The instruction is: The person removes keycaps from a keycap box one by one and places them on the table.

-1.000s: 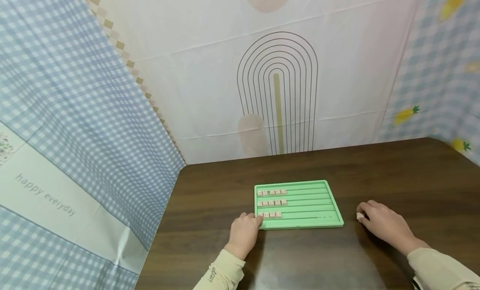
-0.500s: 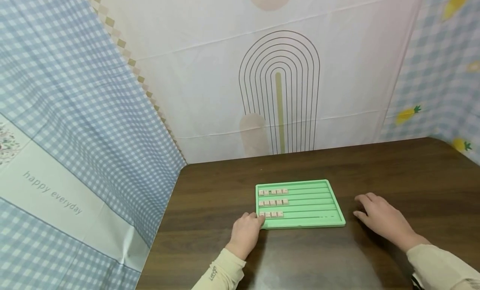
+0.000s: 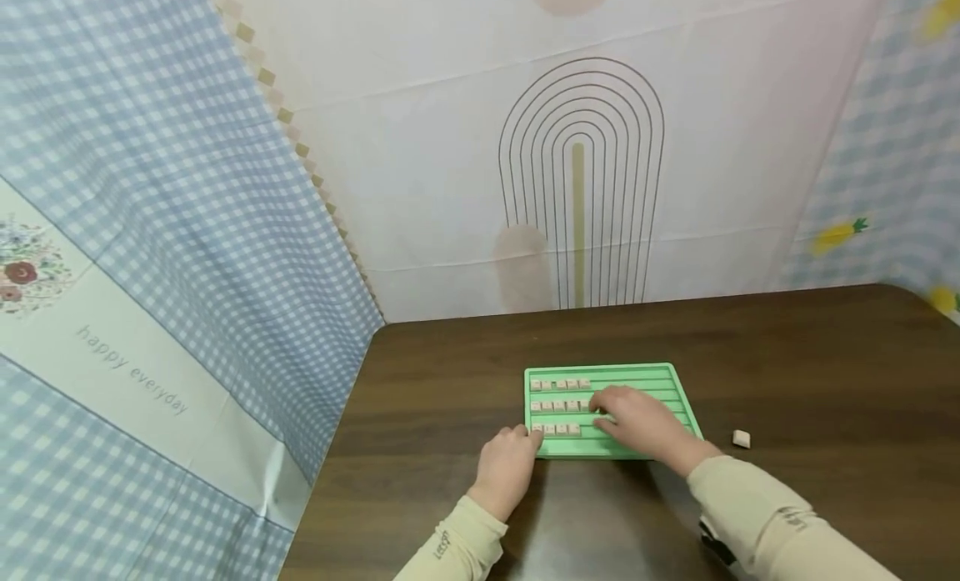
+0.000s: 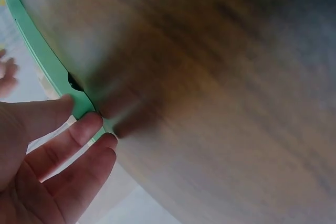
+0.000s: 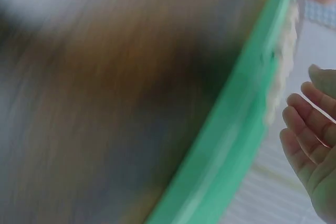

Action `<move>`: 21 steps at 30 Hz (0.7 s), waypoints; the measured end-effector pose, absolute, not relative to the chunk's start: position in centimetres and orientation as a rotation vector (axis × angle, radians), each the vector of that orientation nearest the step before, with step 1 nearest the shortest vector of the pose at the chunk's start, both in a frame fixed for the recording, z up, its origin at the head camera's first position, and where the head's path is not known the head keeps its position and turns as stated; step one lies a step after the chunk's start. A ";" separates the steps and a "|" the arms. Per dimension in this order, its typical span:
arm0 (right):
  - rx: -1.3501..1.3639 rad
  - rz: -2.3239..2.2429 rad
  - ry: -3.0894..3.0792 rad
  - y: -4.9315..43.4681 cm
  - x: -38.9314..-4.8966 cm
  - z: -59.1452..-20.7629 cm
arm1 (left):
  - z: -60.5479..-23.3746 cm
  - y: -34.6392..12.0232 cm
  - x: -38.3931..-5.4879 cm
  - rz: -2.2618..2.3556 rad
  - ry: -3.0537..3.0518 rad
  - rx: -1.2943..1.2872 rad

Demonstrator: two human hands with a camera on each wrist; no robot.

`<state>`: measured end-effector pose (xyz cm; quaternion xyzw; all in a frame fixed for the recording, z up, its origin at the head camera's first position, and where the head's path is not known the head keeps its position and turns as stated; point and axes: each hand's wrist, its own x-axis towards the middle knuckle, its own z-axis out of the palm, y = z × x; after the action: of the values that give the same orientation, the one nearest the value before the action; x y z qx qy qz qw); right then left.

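Note:
A light green tray (image 3: 637, 452) with ridged rows lies on the table, with small pale keycaps (image 3: 558, 406) lined up along the left of three rows. My left hand (image 3: 506, 468) holds the tray's near left corner between thumb and fingers; the left wrist view shows the thumb (image 4: 50, 114) on the green edge. Over the tray's middle is my right hand (image 3: 645, 423), its fingertips close to the right end of the middle row. In the right wrist view its fingers (image 5: 310, 119) are loosely bent and apart, with nothing between them. One loose keycap (image 3: 741, 439) lies right of the tray.
The dark wooden table (image 3: 450, 356) reaches back to a pale patterned cloth (image 3: 435, 189). A blue checked cloth (image 3: 247, 231) hangs along the left side, and another checked cloth (image 3: 885, 164) hangs at the back right.
My right hand let go of the keycap, which now lies on the table, and moved left over the tray. My left hand stays at the tray's corner. The head view has shifted slightly.

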<state>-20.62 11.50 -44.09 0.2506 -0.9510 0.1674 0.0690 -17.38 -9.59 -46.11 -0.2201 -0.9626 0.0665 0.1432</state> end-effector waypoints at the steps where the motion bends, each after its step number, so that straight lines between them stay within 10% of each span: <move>1: 0.765 0.499 -2.868 10.8 -20.7 -44.4 | -46.1 -9.5 -17.4 0.201 -2.783 -0.632; 21: 0.722 0.407 -2.780 7.7 -20.5 -46.9 | -46.8 -9.8 -17.6 0.202 -2.712 -0.691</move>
<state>-20.50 7.74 -46.95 0.2470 -0.9514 0.1393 0.1199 -17.62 -9.76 -46.80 -0.2429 -0.9529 0.0711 0.1669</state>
